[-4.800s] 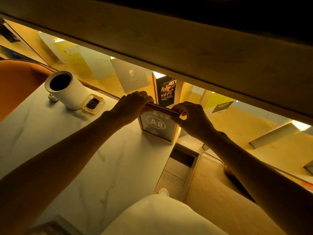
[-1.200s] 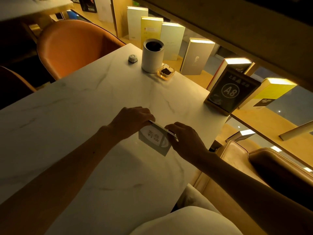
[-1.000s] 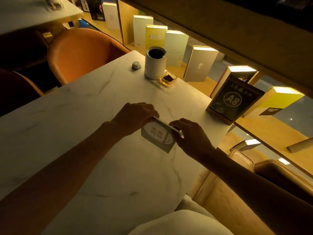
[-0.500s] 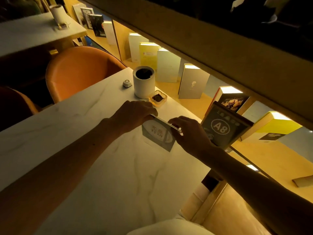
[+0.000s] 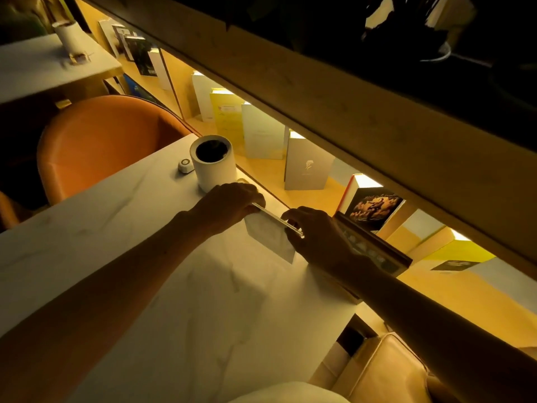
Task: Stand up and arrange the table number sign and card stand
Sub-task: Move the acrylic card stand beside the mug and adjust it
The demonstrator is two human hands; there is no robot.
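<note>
Marble-patterned white tabletop (image 5: pixel 145 286) carries everything here, and the white cylindrical cup (image 5: pixel 211 162) near its far edge serves as the landmark. Half a second ago the small clear acrylic card stand (image 5: pixel 268 237) was held out over the open table; now it sits closer to that cup, upright, between it and the dark framed table number sign (image 5: pixel 374 248). Both hands pinch its top edge — the left hand (image 5: pixel 229 203) on the cup side, the right hand (image 5: pixel 319 237) on the side away from it. The sign stands behind the right wrist, already upright. By the look of it, placing is nearly done — only squaring and letting go remain.
</note>
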